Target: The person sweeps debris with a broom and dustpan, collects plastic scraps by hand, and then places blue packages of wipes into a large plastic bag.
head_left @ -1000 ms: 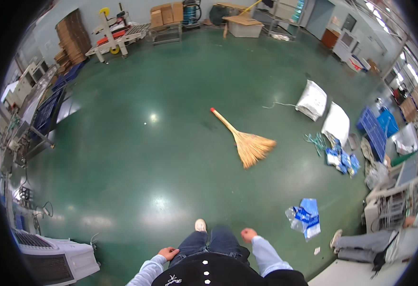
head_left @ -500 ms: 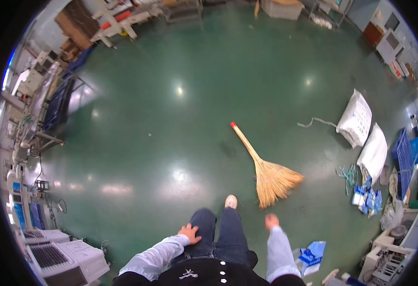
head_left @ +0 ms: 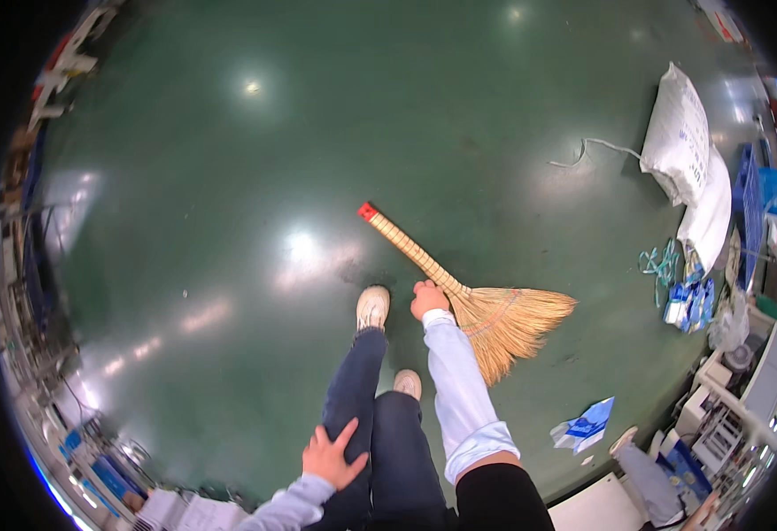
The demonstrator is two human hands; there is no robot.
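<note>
A straw broom (head_left: pixel 472 305) with a woven handle and a red end cap lies on the green floor. My right hand (head_left: pixel 428 299) reaches down to its handle, just above the bristles, with the fingers curled at the handle; whether they grip it is not clear. My left hand (head_left: pixel 332 455) rests flat on my left thigh, fingers spread. My two feet in pale shoes stand just left of the broom.
Two white sacks (head_left: pixel 682 133) lie at the upper right with a white cord beside them. Blue and white packaging (head_left: pixel 587 425) lies on the floor at the lower right. Shelves and machines line the left and right edges.
I have walked up to the broom and bent over it. My right hand has gone from beside my leg down to the broom handle. My left hand stays on my thigh.
</note>
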